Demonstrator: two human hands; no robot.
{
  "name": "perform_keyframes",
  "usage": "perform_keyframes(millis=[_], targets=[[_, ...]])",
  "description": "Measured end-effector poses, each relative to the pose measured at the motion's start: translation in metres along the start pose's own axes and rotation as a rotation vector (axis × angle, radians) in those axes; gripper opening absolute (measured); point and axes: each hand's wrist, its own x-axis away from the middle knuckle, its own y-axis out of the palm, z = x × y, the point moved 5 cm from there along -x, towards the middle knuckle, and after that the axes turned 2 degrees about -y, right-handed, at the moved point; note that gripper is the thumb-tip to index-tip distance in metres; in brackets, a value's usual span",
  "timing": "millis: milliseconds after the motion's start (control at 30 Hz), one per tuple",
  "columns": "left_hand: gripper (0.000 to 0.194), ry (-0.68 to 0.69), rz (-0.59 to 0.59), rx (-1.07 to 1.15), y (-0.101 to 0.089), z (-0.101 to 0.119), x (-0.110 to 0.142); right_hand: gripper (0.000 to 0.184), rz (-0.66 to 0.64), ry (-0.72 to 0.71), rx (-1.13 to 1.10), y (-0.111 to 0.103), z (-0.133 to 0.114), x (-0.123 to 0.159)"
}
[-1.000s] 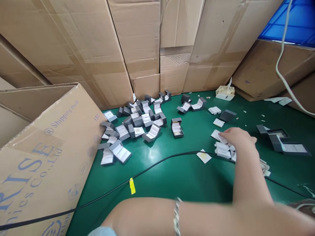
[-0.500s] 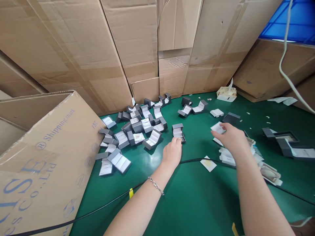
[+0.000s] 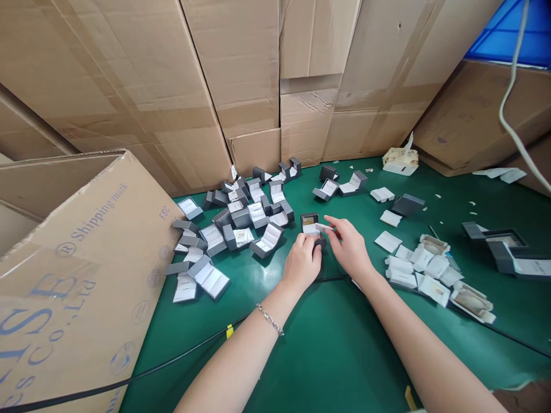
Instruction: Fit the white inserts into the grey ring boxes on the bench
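Note:
My left hand [image 3: 302, 263] is curled around the near side of a small open grey box [image 3: 310, 222] that sits on the green table [image 3: 327, 344]. My right hand [image 3: 350, 245] pinches a small white card [image 3: 323, 228] and holds it over that box. A heap of open grey boxes [image 3: 241, 218] with white linings lies just to the left. A loose pile of white cards [image 3: 424, 269] lies to the right of my right hand.
A big cardboard carton [image 3: 73, 269] lies at the left. Cardboard sheets [image 3: 258, 86] wall off the back. A black cable [image 3: 185, 353] crosses the table under my arms. Larger grey boxes [image 3: 503, 249] stand at the far right, a white packet [image 3: 400, 160] at the back.
My right hand left the card pile with a white card and moved left to the open box. My left hand came forward and closed on that box.

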Motion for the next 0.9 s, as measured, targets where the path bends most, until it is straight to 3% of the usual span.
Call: perform_keyframes(millis=[133,367,700,900], targets=[[0.024,0.078,-0.03,-0.107,0.003,0.005,0.002,0.024,0.033,0.054,-0.002,-0.004,0.006,-0.002],[0.026,0.195,-0.15,-0.263,0.01,0.016,0.006,0.027,-0.022,-0.05,0.059,-0.005,0.001,-0.001],[0.029,0.012,-0.251,-0.018,0.007,0.019,0.007,0.04,-0.037,-0.325,0.435,-0.013,-0.01,0.001],[0.03,-0.01,-0.235,0.056,0.004,0.02,0.007,0.033,0.025,-0.379,0.378,-0.015,-0.016,0.003]])
